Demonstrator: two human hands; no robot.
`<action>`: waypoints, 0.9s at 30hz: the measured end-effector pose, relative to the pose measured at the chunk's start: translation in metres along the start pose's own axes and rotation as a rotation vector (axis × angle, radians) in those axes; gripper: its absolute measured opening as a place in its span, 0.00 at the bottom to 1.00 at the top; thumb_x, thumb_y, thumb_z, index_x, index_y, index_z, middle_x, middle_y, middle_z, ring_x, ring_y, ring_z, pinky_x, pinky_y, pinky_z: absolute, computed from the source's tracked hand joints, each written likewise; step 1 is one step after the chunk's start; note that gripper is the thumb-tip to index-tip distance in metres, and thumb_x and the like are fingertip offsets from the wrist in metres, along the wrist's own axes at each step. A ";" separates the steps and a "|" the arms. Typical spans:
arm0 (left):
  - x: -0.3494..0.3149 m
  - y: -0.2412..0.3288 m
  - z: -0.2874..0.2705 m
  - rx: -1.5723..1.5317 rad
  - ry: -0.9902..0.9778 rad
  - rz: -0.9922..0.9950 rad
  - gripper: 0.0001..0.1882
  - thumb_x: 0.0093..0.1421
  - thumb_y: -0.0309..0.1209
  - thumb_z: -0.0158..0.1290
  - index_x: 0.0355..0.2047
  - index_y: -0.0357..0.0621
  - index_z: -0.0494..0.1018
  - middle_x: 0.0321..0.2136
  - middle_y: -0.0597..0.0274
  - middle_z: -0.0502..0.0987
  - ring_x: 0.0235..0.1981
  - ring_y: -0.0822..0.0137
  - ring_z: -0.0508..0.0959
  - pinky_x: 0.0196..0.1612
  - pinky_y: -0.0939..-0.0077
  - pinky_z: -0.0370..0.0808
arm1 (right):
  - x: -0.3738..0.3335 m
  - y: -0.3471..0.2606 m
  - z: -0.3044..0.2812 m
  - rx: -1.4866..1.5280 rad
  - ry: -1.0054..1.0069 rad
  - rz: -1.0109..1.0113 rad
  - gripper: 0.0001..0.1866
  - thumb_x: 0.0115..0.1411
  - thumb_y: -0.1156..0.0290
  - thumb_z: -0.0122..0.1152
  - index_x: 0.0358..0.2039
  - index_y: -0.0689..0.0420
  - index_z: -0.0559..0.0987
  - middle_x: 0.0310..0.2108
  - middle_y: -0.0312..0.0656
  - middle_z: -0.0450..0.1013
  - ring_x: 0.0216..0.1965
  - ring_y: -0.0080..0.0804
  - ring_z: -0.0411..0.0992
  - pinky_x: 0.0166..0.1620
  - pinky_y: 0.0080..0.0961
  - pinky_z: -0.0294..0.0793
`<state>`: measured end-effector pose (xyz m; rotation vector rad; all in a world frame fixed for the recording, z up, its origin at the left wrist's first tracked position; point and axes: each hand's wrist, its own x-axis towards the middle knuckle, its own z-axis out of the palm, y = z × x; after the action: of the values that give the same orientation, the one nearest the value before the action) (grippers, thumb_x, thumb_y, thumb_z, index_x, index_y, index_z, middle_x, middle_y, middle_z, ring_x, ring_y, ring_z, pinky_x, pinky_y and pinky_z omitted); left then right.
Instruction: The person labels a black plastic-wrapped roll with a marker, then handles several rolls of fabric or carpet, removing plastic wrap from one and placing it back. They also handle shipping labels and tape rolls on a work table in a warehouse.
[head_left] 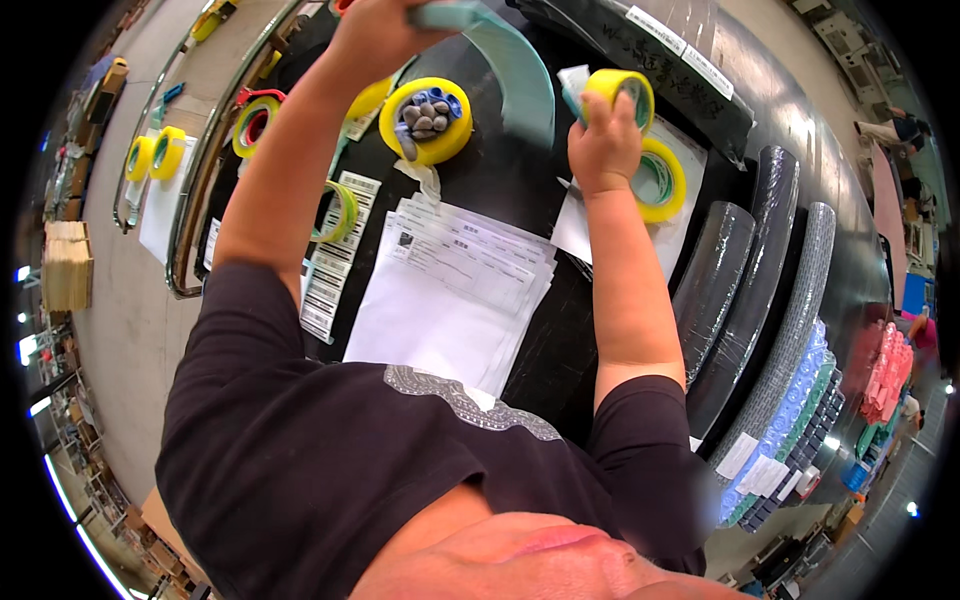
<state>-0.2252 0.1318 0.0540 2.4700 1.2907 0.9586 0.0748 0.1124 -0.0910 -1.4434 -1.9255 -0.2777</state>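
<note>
At the top, my left hand (pixel 375 40) is closed on one end of a wide, pale blue-green strip of tape (pixel 515 75). The strip curves down to the right, and its lower end is blurred. My right hand (pixel 605 145) grips a yellow tape roll (pixel 642 92), with fingers over its rim. Under that hand lies another yellow tape roll (pixel 675 190) on white paper. Between my arms, a yellow tape roll (pixel 395 140) has a bunched grey-and-blue glove (pixel 427 115) in its core. Below it is a stack of printed sheets (pixel 440 310).
Barcode labels (pixel 332 285) and a yellow-green tape roll (pixel 346 212) lie by my left arm. A large black-wrapped package (pixel 640 60) sits at the back. Dark wrapped rolls (pixel 715 260) and folded coloured mats (pixel 790 420) line the right. A metal rail (pixel 190 200) runs at left.
</note>
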 end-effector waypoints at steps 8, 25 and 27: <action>-0.146 0.061 0.024 0.057 0.266 0.145 0.16 0.37 0.16 0.60 0.29 0.45 0.76 0.36 0.61 0.76 0.42 0.55 0.76 0.45 0.67 0.73 | -0.030 -0.042 -0.051 -0.157 -0.328 -0.137 0.27 0.54 0.66 0.64 0.56 0.43 0.72 0.57 0.42 0.66 0.59 0.43 0.63 0.64 0.44 0.56; -0.279 0.090 0.052 -0.343 0.089 -0.226 0.18 0.43 0.09 0.53 0.34 0.40 0.77 0.45 0.53 0.73 0.42 0.55 0.76 0.45 0.70 0.76 | -0.101 -0.148 -0.063 1.230 -0.519 1.394 0.26 0.60 0.74 0.59 0.57 0.68 0.65 0.50 0.48 0.67 0.42 0.35 0.73 0.43 0.30 0.78; -0.286 0.089 0.052 -0.343 0.061 -0.246 0.18 0.44 0.09 0.53 0.35 0.40 0.77 0.46 0.53 0.73 0.43 0.55 0.76 0.45 0.69 0.76 | -0.109 -0.130 -0.053 1.055 -0.541 1.175 0.23 0.58 0.73 0.63 0.53 0.63 0.71 0.43 0.42 0.73 0.40 0.30 0.73 0.40 0.28 0.78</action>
<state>-0.2510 -0.1415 -0.0767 1.9900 1.2861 1.0923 -0.0069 -0.0452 -0.0920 -1.5961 -0.8789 1.5204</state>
